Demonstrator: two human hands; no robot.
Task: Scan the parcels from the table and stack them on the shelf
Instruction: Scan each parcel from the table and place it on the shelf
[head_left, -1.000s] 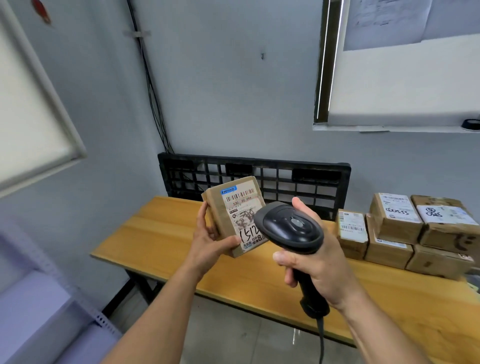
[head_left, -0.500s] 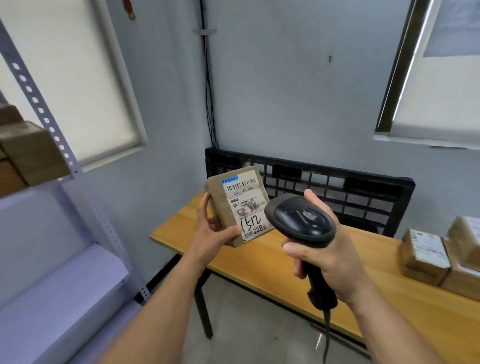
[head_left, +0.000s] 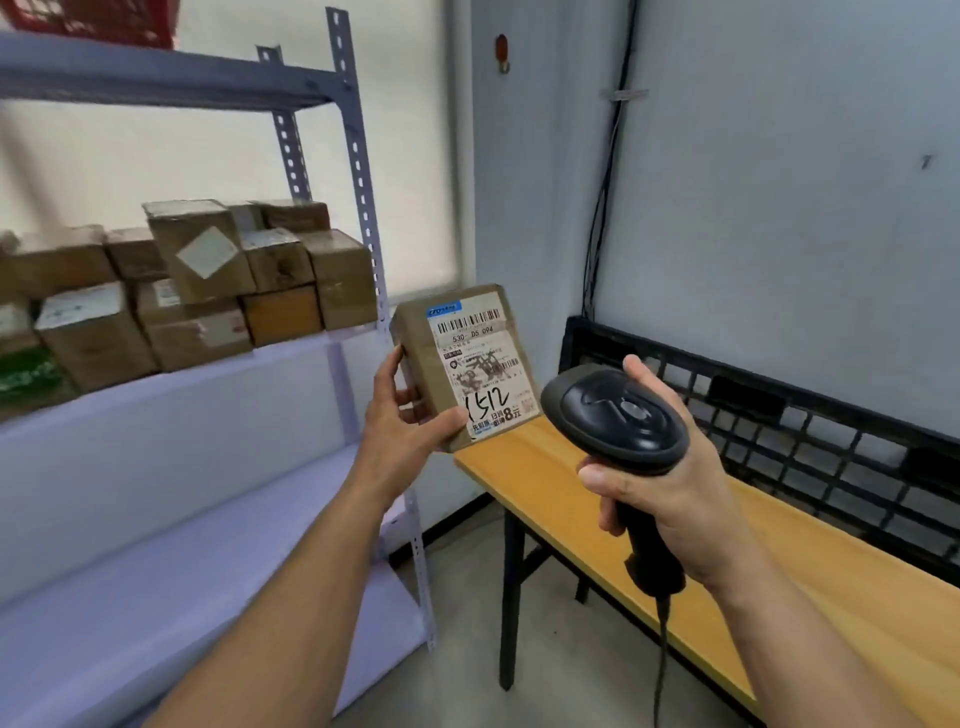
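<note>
Left grip: my left grip (head_left: 410, 422) pinches the brown cardboard parcel (head_left: 470, 364) upright, thumb on its white label, fingers behind.
Right grip: my right grip (head_left: 672, 491) curls round the black handheld barcode scanner (head_left: 615, 413), just right of the parcel.
Shelf: I see the grey metal shelf (head_left: 171, 387) left of my left grip, with brown boxes (head_left: 202, 260) stacked on it.
Worktop: the wooden worktop (head_left: 550, 483) lies under my right grip.

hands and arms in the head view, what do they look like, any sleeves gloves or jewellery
Both hands are bare: no gloves on the left hand or right hand, no rings on the fingers that show. The left forearm and right forearm have no sleeve, watch or band as far as the frame shows.
</note>
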